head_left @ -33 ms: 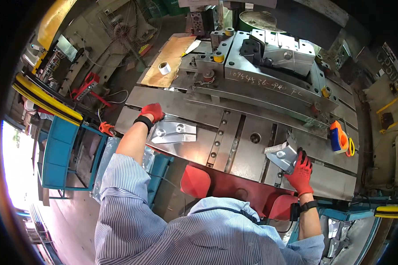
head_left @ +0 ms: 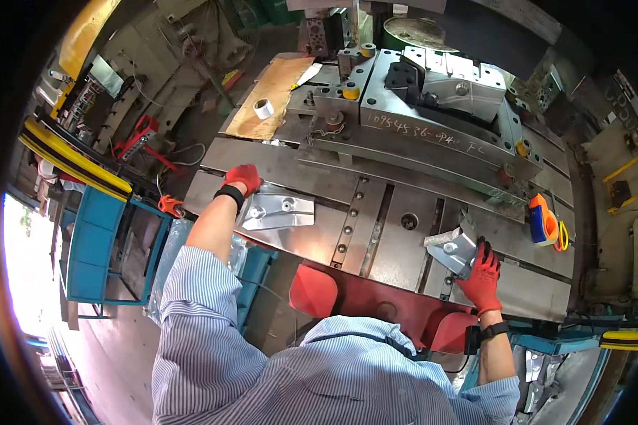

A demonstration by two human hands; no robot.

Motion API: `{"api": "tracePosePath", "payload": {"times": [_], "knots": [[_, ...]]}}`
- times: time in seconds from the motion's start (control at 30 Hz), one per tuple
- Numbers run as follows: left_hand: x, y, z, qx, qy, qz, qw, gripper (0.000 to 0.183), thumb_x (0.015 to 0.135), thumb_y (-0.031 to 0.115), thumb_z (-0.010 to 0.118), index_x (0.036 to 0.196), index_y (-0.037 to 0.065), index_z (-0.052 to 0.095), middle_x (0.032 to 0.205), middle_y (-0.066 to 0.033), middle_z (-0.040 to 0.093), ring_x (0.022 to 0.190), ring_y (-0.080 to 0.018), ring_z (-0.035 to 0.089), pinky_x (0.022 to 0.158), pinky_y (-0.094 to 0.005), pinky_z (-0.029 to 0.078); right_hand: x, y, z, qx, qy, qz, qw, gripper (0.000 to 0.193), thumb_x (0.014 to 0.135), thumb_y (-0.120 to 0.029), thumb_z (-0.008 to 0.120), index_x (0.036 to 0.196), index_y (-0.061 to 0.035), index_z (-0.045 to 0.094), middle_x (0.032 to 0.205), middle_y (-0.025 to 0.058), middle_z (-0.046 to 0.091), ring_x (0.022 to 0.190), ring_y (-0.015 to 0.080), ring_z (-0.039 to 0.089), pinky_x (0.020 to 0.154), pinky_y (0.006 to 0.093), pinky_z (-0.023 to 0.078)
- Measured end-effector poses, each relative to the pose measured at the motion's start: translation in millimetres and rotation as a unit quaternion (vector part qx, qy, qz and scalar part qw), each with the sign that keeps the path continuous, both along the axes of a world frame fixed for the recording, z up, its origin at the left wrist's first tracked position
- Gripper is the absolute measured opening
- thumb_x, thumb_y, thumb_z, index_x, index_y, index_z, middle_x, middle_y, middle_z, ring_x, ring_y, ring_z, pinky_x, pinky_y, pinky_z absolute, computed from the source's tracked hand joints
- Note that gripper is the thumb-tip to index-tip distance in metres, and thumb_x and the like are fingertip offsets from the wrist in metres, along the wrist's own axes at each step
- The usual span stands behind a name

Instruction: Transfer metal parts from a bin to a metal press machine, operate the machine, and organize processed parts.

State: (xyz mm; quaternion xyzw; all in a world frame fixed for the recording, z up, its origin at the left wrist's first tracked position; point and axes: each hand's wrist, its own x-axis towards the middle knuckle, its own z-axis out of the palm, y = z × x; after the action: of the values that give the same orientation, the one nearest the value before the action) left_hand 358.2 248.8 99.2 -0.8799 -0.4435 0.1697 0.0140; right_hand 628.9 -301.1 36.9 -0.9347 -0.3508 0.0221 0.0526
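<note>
Steel covers the whole scene: a broad press bed [head_left: 376, 212] of grey plate with bolt rows and slots serves as the landmark; the left hand [head_left: 242, 177], in a red glove with a black cuff, rests on the bed's left part, fingers curled down over the left edge of a bracket [head_left: 276, 212], a flat shiny stamped piece with round holes lying flat on the bed; whether the fingers actually pinch the bracket or only press on it I cannot tell; the right hand [head_left: 480, 275], also in a red glove, sits at the bed's near right part, closed around the lower edge of a second bracket [head_left: 452, 249], a bent shiny piece tilted up off the plate; beyond both, on the bed's far side, stands a large die block [head_left: 439, 92] with machined steps; left of the die lies a brown board [head_left: 269, 95] with a tape roll [head_left: 263, 108] on it; at the bed's right edge sits an orange and blue tool [head_left: 544, 220] with a yellow loop; against the bed's near edge is a red guard [head_left: 376, 301]; left of the bed stands a blue bin [head_left: 96, 244]; the person wears a blue striped shirt [head_left: 262, 375]
</note>
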Motion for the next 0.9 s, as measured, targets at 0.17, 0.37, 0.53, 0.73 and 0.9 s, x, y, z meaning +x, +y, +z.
{"api": "tracePosePath", "payload": {"times": [0.17, 0.37, 0.53, 0.73, 0.9], "knots": [[1.3, -24.2, -23.4, 0.154, -0.042, -0.105, 0.982, 0.041, 0.081, 0.047, 0.061, 0.100, 0.010, 0.067, 0.096, -0.0134, 0.067, 0.092, -0.0323, 0.063, 0.088, -0.0477, 0.044, 0.2, -1.9, -11.5, -0.002, -0.004, 0.003, 1.000, 0.119, 0.054, -0.029, 0.088, 0.148, -0.0046, 0.019, 0.146, 0.0226, 0.030, 0.133, 0.0408, 0.030, 0.110, 0.0530, 0.024], [14.3, -131.5, -83.7, 0.124, -0.318, -0.166, 0.925, 0.060, 0.079, 0.043, 0.065, 0.124, 0.005, 0.053, 0.123, -0.0179, 0.053, 0.118, -0.0358, 0.046, 0.107, -0.0493, 0.028, -2.4, -2.6, -8.9, 0.024, -0.011, 0.018, 0.999, 0.116, 0.057, -0.028, 0.087, 0.149, -0.0055, 0.019, 0.146, 0.0227, 0.031, 0.132, 0.0411, 0.032, 0.109, 0.0528, 0.026], [17.9, -153.7, -120.9, 0.126, -0.367, -0.084, 0.918, 0.069, 0.080, 0.036, 0.065, 0.137, 0.005, 0.042, 0.139, -0.0189, 0.041, 0.132, -0.0385, 0.032, 0.114, -0.0500, 0.018, -10.1, -5.1, -1.8, 0.045, -0.049, 0.038, 0.997, 0.113, 0.057, -0.028, 0.086, 0.148, -0.0067, 0.022, 0.145, 0.0232, 0.033, 0.130, 0.0415, 0.034, 0.109, 0.0523, 0.026], [5.4, -137.3, -122.6, 0.116, -0.349, -0.089, 0.926, 0.064, 0.079, 0.028, 0.064, 0.135, 0.005, 0.044, 0.138, -0.0197, 0.042, 0.130, -0.0401, 0.034, 0.114, -0.0517, 0.020, -10.7, -19.5, 29.5, 0.055, -0.054, 0.061, 0.995, 0.108, 0.058, -0.031, 0.084, 0.147, -0.0063, 0.026, 0.144, 0.0231, 0.034, 0.130, 0.0407, 0.034, 0.109, 0.0531, 0.024], [-22.9, -126.1, -110.4, 0.141, -0.355, -0.095, 0.919, 0.062, 0.081, 0.023, 0.062, 0.137, 0.005, 0.043, 0.140, -0.0181, 0.042, 0.132, -0.0366, 0.033, 0.114, -0.0509, 0.019, 1.0, -10.2, 76.5, 0.081, -0.074, 0.103, 0.989, 0.105, 0.059, -0.032, 0.082, 0.145, -0.0044, 0.029, 0.143, 0.0239, 0.034, 0.131, 0.0416, 0.033, 0.110, 0.0546, 0.022]]}}
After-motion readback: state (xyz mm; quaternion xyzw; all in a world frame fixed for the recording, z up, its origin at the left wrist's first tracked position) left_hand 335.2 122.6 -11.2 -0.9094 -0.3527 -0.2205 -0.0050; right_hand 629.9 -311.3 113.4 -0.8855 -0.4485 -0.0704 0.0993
